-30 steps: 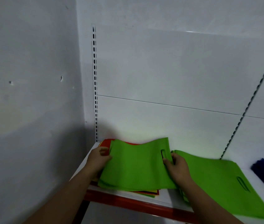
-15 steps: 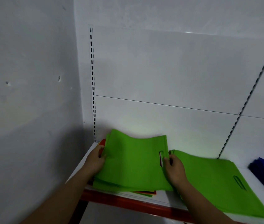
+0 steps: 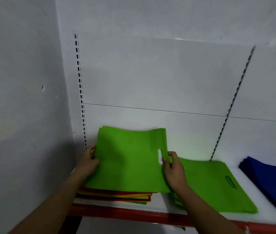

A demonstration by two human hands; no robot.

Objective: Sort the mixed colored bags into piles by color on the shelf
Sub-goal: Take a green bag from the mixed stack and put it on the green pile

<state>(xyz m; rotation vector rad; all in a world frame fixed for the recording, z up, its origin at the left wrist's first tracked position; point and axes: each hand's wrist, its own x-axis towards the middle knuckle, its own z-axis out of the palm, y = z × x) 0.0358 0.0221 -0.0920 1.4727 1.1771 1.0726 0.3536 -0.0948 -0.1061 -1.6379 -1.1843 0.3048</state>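
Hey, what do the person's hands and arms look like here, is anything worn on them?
Both are bare. The left hand and right hand have no gloves, and no ring can be made out. The left forearm and right forearm show no sleeve, watch or bracelet as far as the bottom edge of the picture.

The top green bags [image 3: 128, 157] are plain bright lime with no print, and their handle slot shows white. The green pile [image 3: 214, 186] is the same lime, its slot outlined in darker green. The mixed stack [image 3: 117, 195] shows striped edges of red, yellow and orange, with a sliver of green lowest. The blue bags [image 3: 272, 179] are deep royal blue. The shelf [image 3: 160, 202] is white with a red front edge [image 3: 133, 214]. The back panel [image 3: 150, 73] is plain white, and the upright [image 3: 79, 85] carries a column of black slots.
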